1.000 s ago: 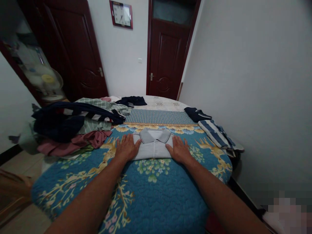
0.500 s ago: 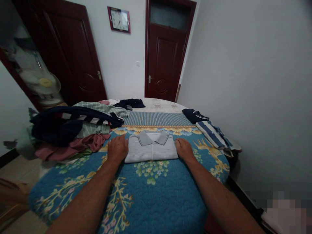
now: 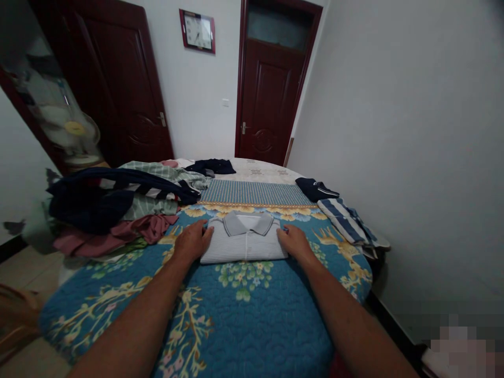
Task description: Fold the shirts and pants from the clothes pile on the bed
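A folded polo shirt (image 3: 246,245), pale with thin stripes and a grey collar, lies flat on the blue flowered quilted cover (image 3: 275,310). At its left edge is my left hand (image 3: 192,241), its thumb on top of the fabric and the other fingers curled at the side. My right hand (image 3: 296,242) pinches the opposite edge in the same manner, thumb over the cloth. The fingertips beneath the shirt are partly hidden.
On the left lies a heap of loose clothes (image 3: 94,207), dark blue, pink and green checked. A folded navy garment (image 3: 316,189) and a blue-and-white striped garment (image 3: 344,220) lie along the right edge. A dark garment (image 3: 216,166) is at the back.
Both thumbs have moved inward onto the shirt's top, and the hands now grip its side edges. The shirt itself stays in nearly the same place. My view has shifted slightly.
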`<act>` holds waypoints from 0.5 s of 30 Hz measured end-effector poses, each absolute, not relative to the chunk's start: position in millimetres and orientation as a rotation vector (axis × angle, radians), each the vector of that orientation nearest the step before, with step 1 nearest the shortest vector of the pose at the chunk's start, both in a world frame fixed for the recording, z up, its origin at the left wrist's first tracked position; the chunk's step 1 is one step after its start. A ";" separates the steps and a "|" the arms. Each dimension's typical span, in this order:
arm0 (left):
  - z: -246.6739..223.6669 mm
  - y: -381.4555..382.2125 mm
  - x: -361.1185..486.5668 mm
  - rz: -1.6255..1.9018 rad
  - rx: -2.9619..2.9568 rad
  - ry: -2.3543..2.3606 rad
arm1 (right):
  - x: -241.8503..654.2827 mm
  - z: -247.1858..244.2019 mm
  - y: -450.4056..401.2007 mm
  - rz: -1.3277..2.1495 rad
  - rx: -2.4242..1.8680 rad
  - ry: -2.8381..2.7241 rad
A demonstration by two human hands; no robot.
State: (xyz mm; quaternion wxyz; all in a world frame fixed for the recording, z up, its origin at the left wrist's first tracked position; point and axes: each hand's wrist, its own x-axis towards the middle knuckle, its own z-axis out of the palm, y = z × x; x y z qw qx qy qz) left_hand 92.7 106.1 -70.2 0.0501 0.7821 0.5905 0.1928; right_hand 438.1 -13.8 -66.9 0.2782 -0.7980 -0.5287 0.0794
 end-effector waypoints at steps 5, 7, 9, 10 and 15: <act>-76.5 111.1 90.8 0.566 2.470 1.759 | 439.4 -61.3 6.7 0.585 -2.009 -1.332; -77.9 112.6 89.8 0.561 2.472 1.766 | 440.6 -60.3 13.6 0.868 -1.890 -1.129; -78.0 113.4 89.3 0.558 2.466 1.780 | 442.0 -60.4 17.8 1.063 -1.771 -0.949; -77.6 113.4 89.3 0.556 2.465 1.781 | 442.7 -61.0 18.8 1.115 -1.732 -0.900; -73.3 111.7 90.9 0.534 2.461 1.790 | 449.0 -66.7 19.3 1.387 -1.523 -0.748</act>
